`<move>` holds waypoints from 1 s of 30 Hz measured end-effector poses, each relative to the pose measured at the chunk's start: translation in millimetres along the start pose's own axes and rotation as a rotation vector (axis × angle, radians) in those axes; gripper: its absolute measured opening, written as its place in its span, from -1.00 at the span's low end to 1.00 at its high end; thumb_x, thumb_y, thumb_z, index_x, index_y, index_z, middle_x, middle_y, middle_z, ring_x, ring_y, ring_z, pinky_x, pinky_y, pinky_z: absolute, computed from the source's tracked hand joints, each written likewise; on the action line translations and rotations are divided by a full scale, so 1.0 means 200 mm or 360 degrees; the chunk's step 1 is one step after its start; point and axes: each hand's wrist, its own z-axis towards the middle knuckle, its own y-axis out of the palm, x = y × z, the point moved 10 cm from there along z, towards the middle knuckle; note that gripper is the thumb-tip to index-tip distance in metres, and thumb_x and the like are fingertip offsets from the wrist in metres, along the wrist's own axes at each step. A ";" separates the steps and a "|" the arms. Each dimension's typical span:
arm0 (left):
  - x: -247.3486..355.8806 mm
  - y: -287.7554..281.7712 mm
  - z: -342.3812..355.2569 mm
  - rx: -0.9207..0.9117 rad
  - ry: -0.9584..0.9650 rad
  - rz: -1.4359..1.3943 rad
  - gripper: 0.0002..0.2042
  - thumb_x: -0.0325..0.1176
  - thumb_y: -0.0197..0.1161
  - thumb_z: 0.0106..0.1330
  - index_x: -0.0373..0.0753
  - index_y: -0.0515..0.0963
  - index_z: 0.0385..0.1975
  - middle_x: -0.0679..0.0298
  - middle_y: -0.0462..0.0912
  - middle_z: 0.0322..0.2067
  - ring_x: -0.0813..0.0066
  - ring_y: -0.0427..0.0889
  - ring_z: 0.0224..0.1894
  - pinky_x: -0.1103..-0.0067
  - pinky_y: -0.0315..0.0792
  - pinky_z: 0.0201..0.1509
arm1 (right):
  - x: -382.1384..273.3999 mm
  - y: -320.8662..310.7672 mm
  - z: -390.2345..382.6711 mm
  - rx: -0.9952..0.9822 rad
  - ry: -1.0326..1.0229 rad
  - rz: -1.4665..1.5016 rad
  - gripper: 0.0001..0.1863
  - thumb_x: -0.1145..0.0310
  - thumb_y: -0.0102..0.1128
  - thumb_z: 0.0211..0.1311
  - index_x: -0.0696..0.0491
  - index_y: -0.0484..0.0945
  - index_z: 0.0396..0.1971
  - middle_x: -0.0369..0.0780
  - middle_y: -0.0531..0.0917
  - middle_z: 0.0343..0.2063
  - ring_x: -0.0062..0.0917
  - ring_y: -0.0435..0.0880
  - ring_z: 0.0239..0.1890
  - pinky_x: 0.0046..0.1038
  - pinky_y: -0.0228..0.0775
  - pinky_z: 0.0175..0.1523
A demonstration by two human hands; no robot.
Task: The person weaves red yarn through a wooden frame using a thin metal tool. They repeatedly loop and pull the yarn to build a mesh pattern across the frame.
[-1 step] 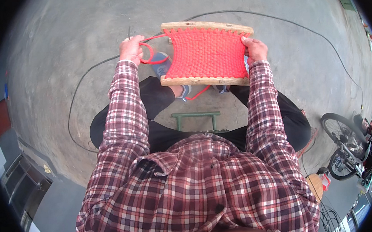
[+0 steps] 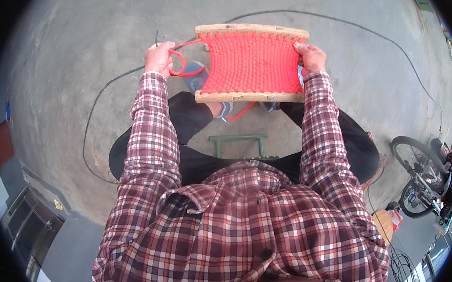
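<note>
A red woven cord seat (image 2: 252, 63) stretches between two wooden rails, the far wooden rail (image 2: 249, 28) and the near wooden rail (image 2: 244, 97). My right hand (image 2: 312, 58) is closed on the right edge of the weave, thumb on top. Off to the left, my left hand (image 2: 159, 58) is closed around the red cord (image 2: 183, 65), which runs from the far left corner of the seat and makes a small loop beside the fingers. A thin dark tip (image 2: 156, 38) sticks up past this hand; its kind is unclear. The seat partly hides my shoes.
Between my legs stands a green metal frame (image 2: 239, 137), with a red cord length (image 2: 242, 111) near my feet. A black cable (image 2: 95, 105) curves across the grey concrete floor. At the right lie a bicycle (image 2: 419, 174), a round wooden top (image 2: 383, 227) and tangled wires (image 2: 401, 265).
The far rail of the seat has risen very slightly. Both hands keep their hold.
</note>
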 end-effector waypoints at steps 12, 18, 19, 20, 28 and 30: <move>0.17 0.03 0.03 0.0130 0.0626 0.0685 -0.78 -0.31 0.31 -0.05 -0.34 0.51 -0.68 0.31 0.48 -0.68 0.58 0.37 -0.58 0.48 0.30 -0.48 | -0.02 0.00 0.11 0.0036 -0.0241 -0.0388 -0.84 0.42 0.32 0.02 0.21 0.59 -0.50 -0.27 0.57 -0.61 -0.65 0.41 -0.64 -0.56 0.22 -0.53; 0.11 0.07 0.06 0.0226 0.0782 0.1190 -0.62 -0.09 0.33 -0.01 -0.37 0.58 -0.55 0.07 0.64 -0.50 0.27 0.61 -0.41 0.38 0.44 -0.24 | 0.07 0.05 0.17 0.0004 -0.0193 -0.0191 -0.69 0.28 0.34 -0.02 0.28 0.61 -0.44 -0.11 0.65 -0.49 -0.51 0.57 -0.44 -0.41 0.39 -0.31; 0.15 0.07 0.03 0.0310 0.0877 0.1237 -0.62 -0.08 0.33 0.00 -0.37 0.58 -0.54 0.06 0.65 -0.49 0.24 0.63 -0.39 0.38 0.45 -0.23 | 0.04 0.05 0.15 0.0017 -0.0249 -0.0386 -0.69 0.28 0.33 -0.01 0.28 0.61 -0.44 -0.10 0.65 -0.48 -0.49 0.58 -0.44 -0.40 0.39 -0.30; 0.16 0.09 0.01 0.0363 0.0854 0.1226 -0.65 -0.10 0.28 0.06 -0.34 0.58 -0.50 0.05 0.65 -0.46 0.19 0.63 -0.36 0.36 0.46 -0.21 | -0.01 0.04 0.11 0.0044 -0.0307 -0.0593 -0.73 0.30 0.31 0.01 0.23 0.60 -0.41 -0.13 0.64 -0.46 -0.49 0.57 -0.44 -0.42 0.41 -0.30; 0.35 0.81 -0.55 -0.0138 0.1676 0.1608 -0.82 -0.30 0.01 0.28 -0.14 0.52 -0.23 0.15 0.54 -0.25 0.12 0.56 -0.19 0.30 0.46 -0.14 | -0.45 0.34 -0.38 0.0167 -0.1593 -0.1683 -0.70 0.29 0.24 0.01 -0.01 0.55 -0.20 -0.19 0.51 -0.16 -0.30 0.46 -0.07 -0.26 0.30 0.00; 0.30 0.91 -0.57 -0.0251 0.1502 0.1722 -0.80 -0.33 -0.01 0.28 -0.11 0.52 -0.19 0.15 0.51 -0.21 0.12 0.54 -0.17 0.30 0.43 -0.12 | -0.43 0.43 -0.42 0.0105 -0.1532 -0.1811 -0.65 0.27 0.27 -0.02 -0.05 0.54 -0.15 -0.24 0.52 -0.14 -0.30 0.44 -0.02 -0.20 0.25 0.05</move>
